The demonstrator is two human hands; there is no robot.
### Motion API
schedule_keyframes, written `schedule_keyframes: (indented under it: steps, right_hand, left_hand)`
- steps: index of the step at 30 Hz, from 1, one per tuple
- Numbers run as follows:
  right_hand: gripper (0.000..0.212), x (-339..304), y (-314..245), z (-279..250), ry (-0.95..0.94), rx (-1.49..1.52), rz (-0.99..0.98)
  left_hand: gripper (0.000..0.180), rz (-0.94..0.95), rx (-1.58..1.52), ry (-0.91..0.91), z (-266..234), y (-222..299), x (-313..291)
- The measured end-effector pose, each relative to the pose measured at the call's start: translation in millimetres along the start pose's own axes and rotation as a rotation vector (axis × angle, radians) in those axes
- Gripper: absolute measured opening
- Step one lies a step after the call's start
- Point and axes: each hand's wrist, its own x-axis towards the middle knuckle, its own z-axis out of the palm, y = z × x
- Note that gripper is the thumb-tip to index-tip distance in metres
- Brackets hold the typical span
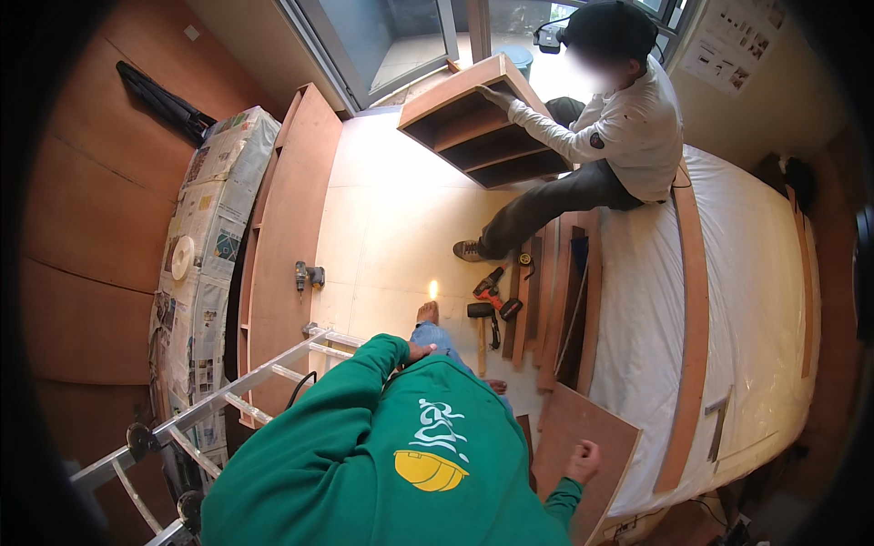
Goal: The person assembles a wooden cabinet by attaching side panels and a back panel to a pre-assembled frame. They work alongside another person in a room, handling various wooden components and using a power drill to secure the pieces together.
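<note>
Pale sheet flooring [373, 218] ran between a brown wood-panelled wall [91, 209] on the left and a long bulk under translucent white plastic sheeting [756, 264] on the right. The wearer, in a green sweatshirt [364, 455], stood beside a silver metal ladder [232, 386]. Their left hand [421, 351] lay at the front hem, against the blue jeans [437, 340]; its fingers were partly hidden, so I could not tell whether it gripped any cloth. Their right hand [584, 461] was half open, fingers loosely bent, with nothing visible in it. Behind that hand, at lower right, a flat reddish-brown wooden board [592, 420] leaned or lay beside the sheeting; whether the hand touched it, I could not tell. Farther off, a co-worker in a white long-sleeved top [637, 136] steadied a tilted, open-fronted wooden shelf unit [455, 92]. On the floor, a red-and-black cordless drill [490, 289] lay near long brown wooden strips [549, 305], and a yellow-and-black cordless drill [308, 276] sat well apart, beside a long brown wooden cabinet [287, 227].
</note>
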Motion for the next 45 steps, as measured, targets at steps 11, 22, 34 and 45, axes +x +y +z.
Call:
schedule_keyframes:
  steps: [11,22,34,45]
  right_hand:
    - [0.039,-52,-104,107,-0.886,0.141,0.427]
    - [0.048,20,-249,214,-1.265,0.152,0.357]
    - [0.024,76,-481,308,-1.648,0.016,0.365]
    - [0.026,105,-575,397,-1.531,-0.016,0.232]
  left_hand:
    - [0.062,0.348,0.050,0.388,-98,-81,101]
    - [0.048,0.119,-0.854,0.426,-200,-288,100]
    - [0.040,-0.067,-1.004,0.384,-189,-334,71]
    - [0.042,0.255,-0.892,0.519,-402,-313,84]
